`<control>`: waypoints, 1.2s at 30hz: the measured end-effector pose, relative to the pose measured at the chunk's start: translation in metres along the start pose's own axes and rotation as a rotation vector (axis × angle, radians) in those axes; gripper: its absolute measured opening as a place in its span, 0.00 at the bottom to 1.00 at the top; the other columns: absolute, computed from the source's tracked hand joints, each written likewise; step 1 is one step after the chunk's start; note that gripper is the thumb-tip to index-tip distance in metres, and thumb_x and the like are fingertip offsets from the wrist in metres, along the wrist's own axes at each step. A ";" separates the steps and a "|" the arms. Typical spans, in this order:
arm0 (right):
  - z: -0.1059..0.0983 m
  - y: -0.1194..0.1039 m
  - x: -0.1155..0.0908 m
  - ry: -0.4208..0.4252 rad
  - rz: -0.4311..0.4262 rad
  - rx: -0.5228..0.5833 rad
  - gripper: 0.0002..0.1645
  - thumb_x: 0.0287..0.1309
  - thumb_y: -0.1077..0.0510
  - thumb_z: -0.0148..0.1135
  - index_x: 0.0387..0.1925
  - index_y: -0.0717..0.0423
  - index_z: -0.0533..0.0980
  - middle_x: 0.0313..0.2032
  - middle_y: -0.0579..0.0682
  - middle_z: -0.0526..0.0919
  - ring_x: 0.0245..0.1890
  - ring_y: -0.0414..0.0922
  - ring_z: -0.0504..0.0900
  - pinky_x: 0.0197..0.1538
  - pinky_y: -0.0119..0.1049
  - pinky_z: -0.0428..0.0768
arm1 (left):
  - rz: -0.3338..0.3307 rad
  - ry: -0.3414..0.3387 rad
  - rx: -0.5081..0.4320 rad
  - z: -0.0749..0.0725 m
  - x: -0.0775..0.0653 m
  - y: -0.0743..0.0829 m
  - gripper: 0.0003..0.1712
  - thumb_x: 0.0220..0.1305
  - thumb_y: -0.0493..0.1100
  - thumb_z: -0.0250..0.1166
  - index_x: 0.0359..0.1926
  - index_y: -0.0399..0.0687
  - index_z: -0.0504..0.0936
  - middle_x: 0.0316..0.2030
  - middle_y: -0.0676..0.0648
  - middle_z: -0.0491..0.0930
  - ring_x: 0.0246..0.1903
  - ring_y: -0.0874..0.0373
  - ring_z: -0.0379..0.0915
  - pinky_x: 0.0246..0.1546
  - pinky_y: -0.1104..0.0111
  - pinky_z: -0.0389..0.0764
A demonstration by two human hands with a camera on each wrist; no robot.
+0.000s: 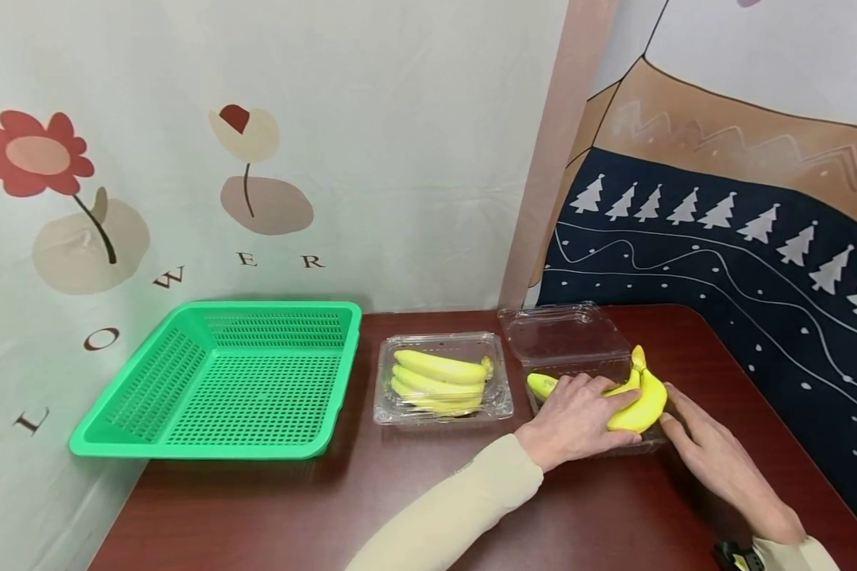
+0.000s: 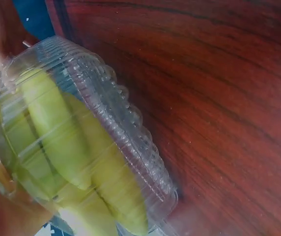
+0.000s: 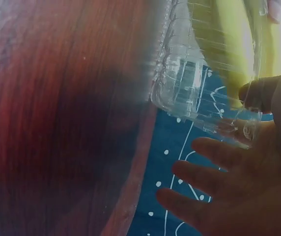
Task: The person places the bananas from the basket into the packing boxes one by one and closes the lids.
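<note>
A bunch of yellow bananas (image 1: 646, 404) lies in an open clear plastic clamshell box (image 1: 593, 369), its stem up at the right end. My left hand (image 1: 574, 416) lies over the bunch, gripping it with fingers across the top and thumb at the near side. In the left wrist view, bananas (image 2: 57, 132) show through the box's ribbed wall. My right hand (image 1: 717, 456) is at the box's right end. Its thumb touches the box corner while the other fingers (image 3: 199, 182) are spread and fairly straight, as the right wrist view shows.
Left of the open box stands a closed clear box (image 1: 382, 404) with bananas inside. A green perforated basket (image 1: 207, 452) sits further left on the dark red table (image 1: 400, 500). The open lid (image 1: 560, 333) leans back toward the printed curtain (image 1: 428, 198).
</note>
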State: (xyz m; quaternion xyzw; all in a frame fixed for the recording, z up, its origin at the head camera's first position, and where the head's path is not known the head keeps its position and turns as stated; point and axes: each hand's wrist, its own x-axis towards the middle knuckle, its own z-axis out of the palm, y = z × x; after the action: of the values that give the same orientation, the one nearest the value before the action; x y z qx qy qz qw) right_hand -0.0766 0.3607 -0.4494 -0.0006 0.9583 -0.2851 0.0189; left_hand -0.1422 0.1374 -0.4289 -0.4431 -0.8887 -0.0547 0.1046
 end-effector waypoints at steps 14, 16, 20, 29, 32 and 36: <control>0.003 0.001 -0.002 0.028 -0.055 -0.018 0.42 0.81 0.41 0.44 0.79 0.66 0.54 0.76 0.70 0.58 0.71 0.73 0.61 0.63 0.74 0.64 | -0.060 -0.064 -0.045 0.011 0.000 -0.002 0.37 0.67 0.75 0.58 0.73 0.73 0.73 0.59 0.58 0.80 0.50 0.63 0.75 0.49 0.68 0.76; 0.003 0.001 -0.002 0.026 -0.051 -0.018 0.42 0.81 0.40 0.43 0.79 0.65 0.54 0.76 0.70 0.57 0.71 0.73 0.60 0.62 0.74 0.64 | -0.057 -0.067 -0.043 0.012 0.001 -0.001 0.37 0.67 0.75 0.58 0.73 0.73 0.73 0.58 0.58 0.80 0.49 0.63 0.75 0.49 0.68 0.76; 0.002 0.001 -0.001 0.018 -0.040 -0.012 0.44 0.81 0.38 0.42 0.80 0.64 0.53 0.77 0.70 0.56 0.72 0.74 0.59 0.62 0.75 0.63 | -0.048 -0.068 -0.027 0.012 0.001 0.001 0.36 0.67 0.75 0.58 0.72 0.74 0.74 0.57 0.58 0.80 0.48 0.63 0.75 0.49 0.68 0.76; -0.001 0.001 0.005 0.022 -0.055 -0.007 0.42 0.81 0.39 0.42 0.79 0.67 0.54 0.75 0.73 0.57 0.71 0.75 0.60 0.61 0.76 0.64 | -0.035 -0.078 0.009 0.015 -0.003 0.004 0.35 0.68 0.75 0.56 0.72 0.74 0.75 0.59 0.58 0.80 0.50 0.63 0.76 0.50 0.68 0.76; -0.003 0.000 0.008 0.022 -0.063 -0.002 0.42 0.81 0.40 0.42 0.79 0.66 0.54 0.75 0.73 0.56 0.71 0.75 0.60 0.62 0.76 0.64 | -0.017 -0.067 0.021 0.015 -0.004 0.004 0.34 0.69 0.75 0.55 0.71 0.73 0.76 0.59 0.57 0.80 0.50 0.62 0.76 0.51 0.68 0.75; -0.008 -0.002 0.013 0.029 -0.089 0.000 0.41 0.81 0.41 0.44 0.79 0.66 0.55 0.76 0.72 0.56 0.71 0.75 0.60 0.62 0.76 0.63 | -0.011 -0.048 0.018 0.014 -0.006 0.005 0.33 0.71 0.74 0.53 0.70 0.72 0.77 0.61 0.57 0.79 0.55 0.61 0.75 0.59 0.66 0.72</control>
State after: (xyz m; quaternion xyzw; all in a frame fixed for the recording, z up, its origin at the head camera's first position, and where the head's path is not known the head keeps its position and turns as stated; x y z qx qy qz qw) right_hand -0.0902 0.3631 -0.4425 -0.0389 0.9576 -0.2854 -0.0077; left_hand -0.1366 0.1381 -0.4442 -0.4383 -0.8939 -0.0366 0.0869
